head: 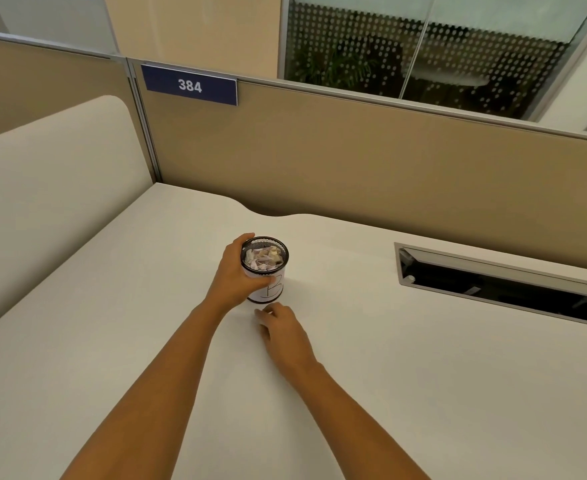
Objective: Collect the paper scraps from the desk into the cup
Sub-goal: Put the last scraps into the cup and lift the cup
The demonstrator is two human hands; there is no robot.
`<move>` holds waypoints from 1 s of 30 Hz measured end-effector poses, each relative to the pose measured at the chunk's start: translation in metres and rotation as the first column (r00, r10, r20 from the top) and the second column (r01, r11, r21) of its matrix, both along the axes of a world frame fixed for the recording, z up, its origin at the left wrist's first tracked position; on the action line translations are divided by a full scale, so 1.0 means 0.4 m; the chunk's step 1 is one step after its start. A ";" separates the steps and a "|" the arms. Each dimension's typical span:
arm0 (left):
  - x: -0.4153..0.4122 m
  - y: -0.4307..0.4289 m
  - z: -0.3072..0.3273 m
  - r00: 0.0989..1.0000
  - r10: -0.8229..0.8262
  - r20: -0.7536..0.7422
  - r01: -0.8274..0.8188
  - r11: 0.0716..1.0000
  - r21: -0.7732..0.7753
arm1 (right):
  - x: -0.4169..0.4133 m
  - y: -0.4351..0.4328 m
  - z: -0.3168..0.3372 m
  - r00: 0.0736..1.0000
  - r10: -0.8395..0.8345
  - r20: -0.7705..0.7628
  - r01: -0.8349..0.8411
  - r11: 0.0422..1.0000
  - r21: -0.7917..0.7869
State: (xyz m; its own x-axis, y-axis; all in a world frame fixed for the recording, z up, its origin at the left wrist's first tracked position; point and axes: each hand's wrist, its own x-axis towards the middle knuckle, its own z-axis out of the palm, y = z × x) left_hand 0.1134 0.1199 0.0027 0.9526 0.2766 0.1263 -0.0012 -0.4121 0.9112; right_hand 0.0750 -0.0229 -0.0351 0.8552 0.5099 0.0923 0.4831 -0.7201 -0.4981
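A black mesh cup (274, 287) with a white label marked "B" stands upright in the middle of the white desk (423, 358). Several crumpled paper scraps (263, 258), white and pale purple, lie inside it. My left hand (235, 275) is wrapped around the cup's left side, thumb at the front and fingers behind. My right hand (281, 329) rests on the desk just in front of the cup's base, fingers loosely curled, holding nothing I can see. No loose scraps show on the desk.
A rectangular cable opening (500, 282) with a grey frame is cut into the desk at the right. Tan partition walls (354, 161) stand behind, one bearing a blue sign "384" (190, 85). A cream side panel (53, 188) borders the left.
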 end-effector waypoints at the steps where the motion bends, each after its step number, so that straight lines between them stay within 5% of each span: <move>1: 0.000 -0.001 0.001 1.000 -0.002 0.001 0.002 1.000 0.005 | -0.001 0.002 -0.002 0.999 -0.002 -0.032 0.002 1.000 0.002; 9: 0.002 0.000 -0.002 1.000 0.002 0.004 -0.002 1.000 -0.021 | 0.016 0.021 0.002 0.998 0.042 0.055 -0.038 0.996 -0.087; 17: 0.007 0.005 -0.009 1.000 -0.009 0.005 0.009 1.000 -0.023 | 0.037 0.073 0.022 0.996 -0.081 -0.036 0.081 0.997 0.010; 23: 0.007 0.004 -0.006 1.000 -0.011 0.006 0.011 1.000 -0.015 | 0.033 0.080 0.018 0.997 -0.056 -0.055 0.053 0.997 -0.057; 30: 0.005 0.004 -0.001 1.000 -0.006 0.016 0.006 1.000 -0.019 | 0.022 0.048 0.064 0.987 -0.160 0.006 0.151 0.942 0.299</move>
